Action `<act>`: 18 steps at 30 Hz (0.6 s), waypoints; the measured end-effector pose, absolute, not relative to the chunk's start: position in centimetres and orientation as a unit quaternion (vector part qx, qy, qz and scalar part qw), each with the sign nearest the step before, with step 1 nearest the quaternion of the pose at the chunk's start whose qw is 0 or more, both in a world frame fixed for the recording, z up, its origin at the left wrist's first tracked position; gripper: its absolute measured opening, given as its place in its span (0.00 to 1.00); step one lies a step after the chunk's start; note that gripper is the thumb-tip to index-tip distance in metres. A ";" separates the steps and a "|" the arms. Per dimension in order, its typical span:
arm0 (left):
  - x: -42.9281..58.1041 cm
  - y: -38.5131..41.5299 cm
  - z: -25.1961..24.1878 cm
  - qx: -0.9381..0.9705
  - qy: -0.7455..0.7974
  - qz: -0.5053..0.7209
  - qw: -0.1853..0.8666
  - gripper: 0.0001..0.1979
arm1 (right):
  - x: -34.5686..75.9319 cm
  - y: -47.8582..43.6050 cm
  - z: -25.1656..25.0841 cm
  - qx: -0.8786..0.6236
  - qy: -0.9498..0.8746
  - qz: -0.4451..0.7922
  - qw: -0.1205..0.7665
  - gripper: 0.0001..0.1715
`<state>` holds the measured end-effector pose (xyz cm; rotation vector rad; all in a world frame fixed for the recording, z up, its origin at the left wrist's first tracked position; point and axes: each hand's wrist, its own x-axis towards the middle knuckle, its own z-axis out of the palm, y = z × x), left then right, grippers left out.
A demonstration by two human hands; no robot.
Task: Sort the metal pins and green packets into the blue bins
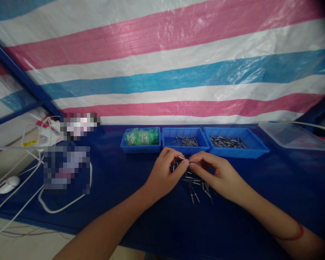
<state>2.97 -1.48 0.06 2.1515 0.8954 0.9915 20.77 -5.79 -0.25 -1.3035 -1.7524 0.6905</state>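
Observation:
Both hands meet over a loose pile of blind rivets on the blue tabletop. A thin metal blind rivet shows between the thumb and fingers of my left hand, which is closed in a pinch. My right hand is pinched too, its fingertips touching the end of that rivet by the left thumb. The small part at the right fingertips is largely hidden. Just behind the hands stand a blue bin with short metal pins and another blue bin holding many more metal pieces.
A third blue bin on the left holds green plastic packets. A clear plastic lid lies at the right. White cables and a mouse lie at the left. Striped sheeting hangs behind the table.

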 end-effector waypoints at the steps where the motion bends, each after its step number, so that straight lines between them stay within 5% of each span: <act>1: 2.9 -1.5 0.0 0.812 0.337 0.372 0.298 0.07 | 20.9 -5.7 -0.2 -0.518 -0.704 0.268 0.405 0.11; 7: 2.5 -1.9 0.3 0.884 0.308 0.268 0.228 0.07 | 24.4 -4.8 0.7 -0.630 -0.634 0.110 0.435 0.13; 10: 2.2 -2.2 0.6 0.933 0.235 0.200 0.187 0.11 | 27.5 -4.1 0.9 -0.726 -0.571 0.000 0.383 0.13; 18: 2.1 -2.6 0.2 0.969 0.139 0.135 0.153 0.16 | 29.6 -3.0 0.0 -0.727 -0.599 -0.073 0.329 0.14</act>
